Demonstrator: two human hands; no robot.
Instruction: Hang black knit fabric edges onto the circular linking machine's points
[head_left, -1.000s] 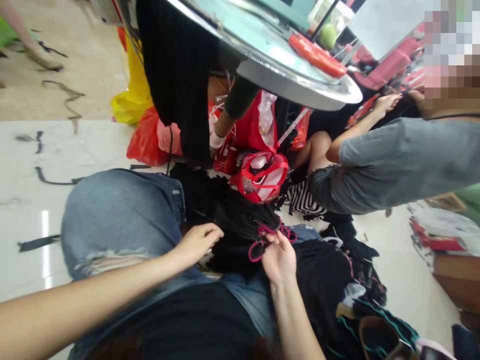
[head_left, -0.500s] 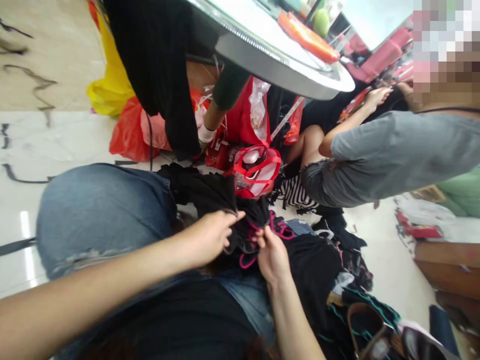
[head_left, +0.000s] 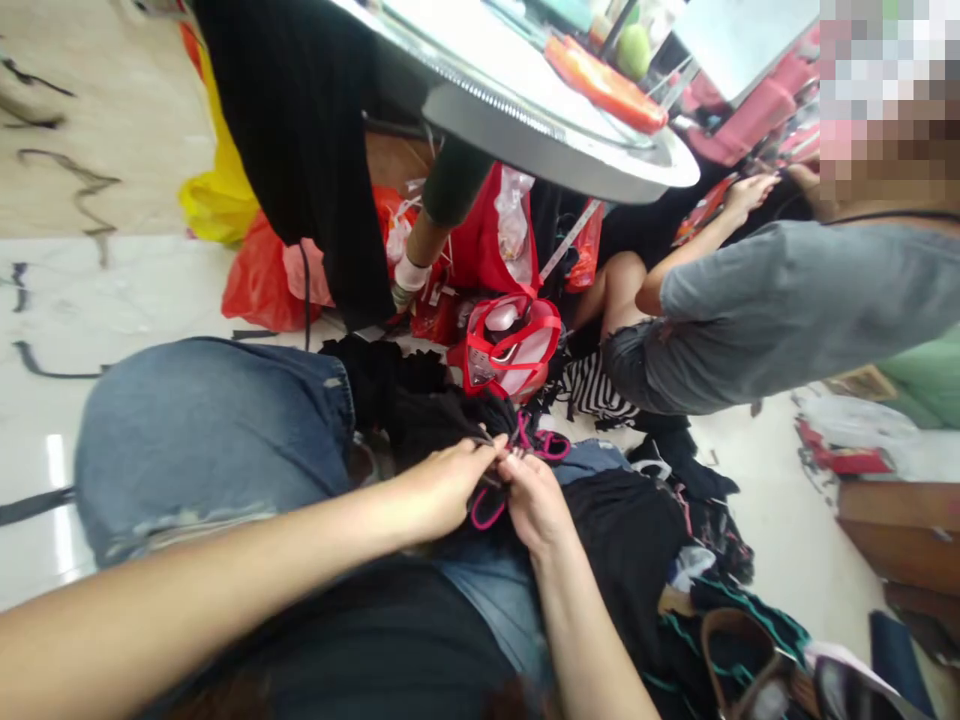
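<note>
A black garment with pink trim [head_left: 431, 425] lies over my lap, bunched between my knees. My left hand [head_left: 457, 485] pinches its edge from the left, fingers closed. Close against it, my right hand [head_left: 531, 497] grips the same garment near the pink edging, thumb and fingers pressed together. The fingertips of both hands meet, and the exact bit of cloth between them is too small to make out. Loops of pink trim [head_left: 489, 508] hang below the fingers, and more pink loops [head_left: 547, 443] stick out beyond my right hand.
A clear-sided bag with red handles [head_left: 510, 345] stands on the floor ahead. Above it juts a rounded white tabletop [head_left: 555, 140]. Black clothes [head_left: 630, 530] are heaped at my right. A co-worker in a grey shirt [head_left: 810, 300] sits at the right by a pink machine [head_left: 757, 120].
My left hand has moved right, and the two hands, apart before, now meet at the fingertips on the black garment. The co-worker has barely moved.
</note>
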